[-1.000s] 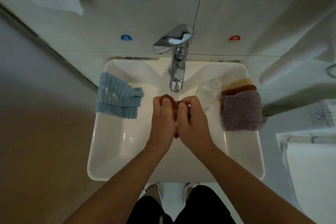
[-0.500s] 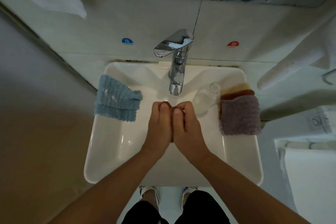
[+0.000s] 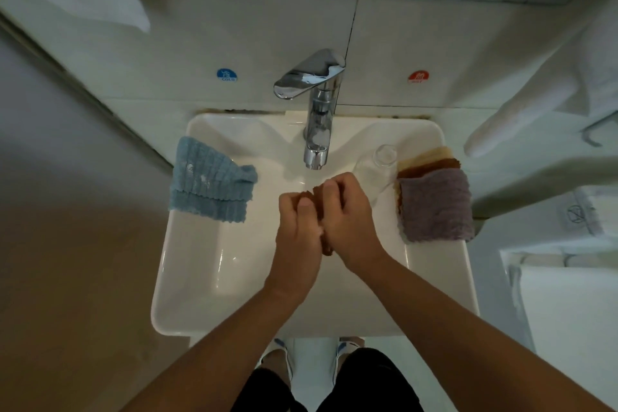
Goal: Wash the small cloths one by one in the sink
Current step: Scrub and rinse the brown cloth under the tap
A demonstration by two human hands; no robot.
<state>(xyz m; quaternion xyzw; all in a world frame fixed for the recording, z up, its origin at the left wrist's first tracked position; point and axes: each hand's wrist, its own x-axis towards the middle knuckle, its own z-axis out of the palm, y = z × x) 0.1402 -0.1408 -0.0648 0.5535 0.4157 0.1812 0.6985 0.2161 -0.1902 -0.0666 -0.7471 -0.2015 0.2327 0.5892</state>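
Hands: left hand [image 3: 297, 227] and right hand [image 3: 351, 221] press together over the white sink [image 3: 200, 278], below the chrome tap [image 3: 316, 110].
Grip: both hands curl around a brown cloth [image 3: 314, 194] bunched between the palms.
Cloth axis: it runs near to far; brown shows beyond the fingers and by the wrists.
Nearer hand: neither; both hold it equally.
Left rim: a blue cloth [image 3: 210, 184], draped, probably washed.
Right rim: a stack topped by a purple cloth [image 3: 434, 204], probably waiting, beside a clear glass [image 3: 376, 170].
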